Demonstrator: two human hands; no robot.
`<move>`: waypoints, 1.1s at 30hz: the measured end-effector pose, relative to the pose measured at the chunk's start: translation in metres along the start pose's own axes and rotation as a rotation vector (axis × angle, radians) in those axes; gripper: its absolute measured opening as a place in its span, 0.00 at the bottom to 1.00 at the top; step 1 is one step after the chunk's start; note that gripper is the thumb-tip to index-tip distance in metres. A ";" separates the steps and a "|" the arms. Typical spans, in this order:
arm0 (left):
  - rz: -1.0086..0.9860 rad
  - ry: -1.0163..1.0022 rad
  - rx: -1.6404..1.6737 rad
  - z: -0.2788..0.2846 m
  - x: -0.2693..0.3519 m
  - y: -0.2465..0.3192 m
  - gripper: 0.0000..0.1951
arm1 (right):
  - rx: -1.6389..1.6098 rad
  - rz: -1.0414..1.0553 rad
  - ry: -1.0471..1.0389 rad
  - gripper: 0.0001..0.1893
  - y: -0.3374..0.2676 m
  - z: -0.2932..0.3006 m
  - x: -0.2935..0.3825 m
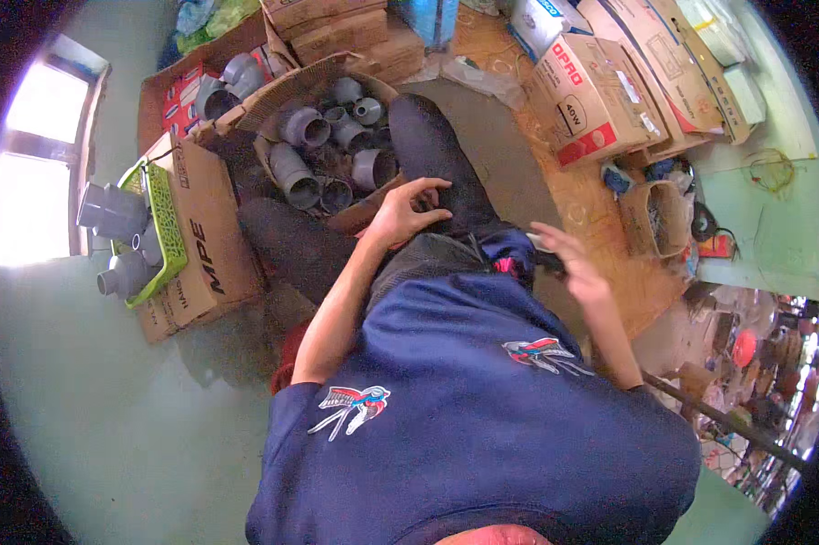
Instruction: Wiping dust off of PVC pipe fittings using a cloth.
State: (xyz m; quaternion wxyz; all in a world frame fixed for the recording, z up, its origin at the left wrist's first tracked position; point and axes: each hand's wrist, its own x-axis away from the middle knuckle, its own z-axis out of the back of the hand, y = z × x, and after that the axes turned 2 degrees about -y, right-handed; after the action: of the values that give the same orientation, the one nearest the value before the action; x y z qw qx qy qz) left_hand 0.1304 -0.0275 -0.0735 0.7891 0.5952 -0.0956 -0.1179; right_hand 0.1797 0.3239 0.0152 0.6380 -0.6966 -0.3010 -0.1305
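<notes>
My left hand hovers over my lap by the dark trouser leg, its thumb and fingers curved apart with nothing between them. To the right of my hip is my right hand, blurred, with its fingers stretched out. A small pale object shows beside those fingertips, too blurred to name; whether the hand holds it I cannot tell. Between my knees stands an open cardboard box with several grey plastic pipe fittings in it.
At left, a green plastic basket of grey fittings rests against a cardboard carton. Another open box holds fittings behind. Printed cartons stand at right on the wood-patterned floor, near an open small box.
</notes>
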 end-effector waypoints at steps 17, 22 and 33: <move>-0.327 0.069 0.763 0.058 -0.011 0.143 0.43 | 1.457 1.649 -0.312 0.19 -0.211 -0.106 -0.029; -0.319 0.315 0.645 0.070 0.003 0.171 0.47 | 1.282 1.880 -0.177 0.14 -0.222 -0.118 -0.079; -0.156 0.547 0.354 0.061 -0.036 0.155 0.40 | 1.292 1.711 -0.011 0.14 -0.209 -0.136 -0.142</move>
State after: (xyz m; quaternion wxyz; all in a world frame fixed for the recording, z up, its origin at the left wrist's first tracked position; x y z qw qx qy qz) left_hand 0.0896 -0.0317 0.0915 0.6584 0.7382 0.1467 0.0047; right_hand -0.0268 0.1574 0.1247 0.7640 -0.2070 0.2721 0.5472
